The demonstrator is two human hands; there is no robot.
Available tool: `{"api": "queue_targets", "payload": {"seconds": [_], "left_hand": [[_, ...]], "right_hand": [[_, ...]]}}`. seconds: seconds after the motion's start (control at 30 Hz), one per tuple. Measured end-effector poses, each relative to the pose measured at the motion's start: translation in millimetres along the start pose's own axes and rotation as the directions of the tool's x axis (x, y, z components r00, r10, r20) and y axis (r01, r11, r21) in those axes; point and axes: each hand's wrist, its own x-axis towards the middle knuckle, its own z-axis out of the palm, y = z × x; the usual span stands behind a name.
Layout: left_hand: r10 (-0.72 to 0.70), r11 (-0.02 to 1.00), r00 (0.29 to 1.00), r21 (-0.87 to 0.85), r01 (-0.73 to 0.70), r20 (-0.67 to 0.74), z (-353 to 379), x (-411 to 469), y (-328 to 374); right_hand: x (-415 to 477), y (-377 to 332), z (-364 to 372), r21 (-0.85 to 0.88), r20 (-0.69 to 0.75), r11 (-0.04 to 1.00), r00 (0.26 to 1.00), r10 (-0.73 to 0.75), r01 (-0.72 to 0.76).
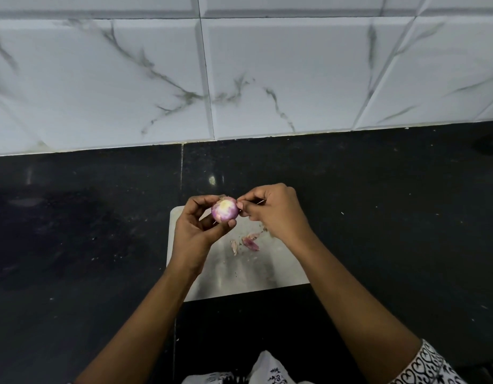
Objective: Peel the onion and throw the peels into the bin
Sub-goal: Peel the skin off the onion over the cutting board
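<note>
A small purple and white onion is held above the steel board. My left hand grips it from the left and below with thumb and fingers. My right hand touches the onion's right side, its thumb and fingertips pinched together on a thin strip of skin. Loose purple peels lie on the board just below my hands. No bin is in view.
The steel board sits on a black stone counter that runs left and right. A white marble-tiled wall rises right behind the counter. A patterned white sleeve shows at the bottom right.
</note>
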Motion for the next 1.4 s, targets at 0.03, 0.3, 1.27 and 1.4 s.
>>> {"api": "queue_targets", "payload": {"seconds": [0.03,0.3,1.27,1.4], "left_hand": [[0.012,1.000,1.000,0.013,-0.012,0.003,-0.2,-1.2,0.5],[0.030,0.999,0.999,-0.021,-0.030,0.023,-1.6,-6.0,-1.8],[-0.482,0.625,0.871,-0.658,0.421,0.099,-15.8,-8.8,-30.9],[-0.503,0.618,0.856,-0.643,0.451,0.117,-15.9,-7.6,-31.6]], "right_hand": [[-0.4,-1.3,-1.5,-0.018,0.014,1.000,1.000,-0.007,0.007],[-10.8,-1.5,3.5,-0.169,-0.030,0.970,0.982,-0.184,0.177],[-2.2,49.4,19.5,-0.128,0.050,0.992,0.999,-0.001,0.008],[-4.1,51.2,23.0,-0.186,0.105,0.983,0.994,0.023,-0.003]]}}
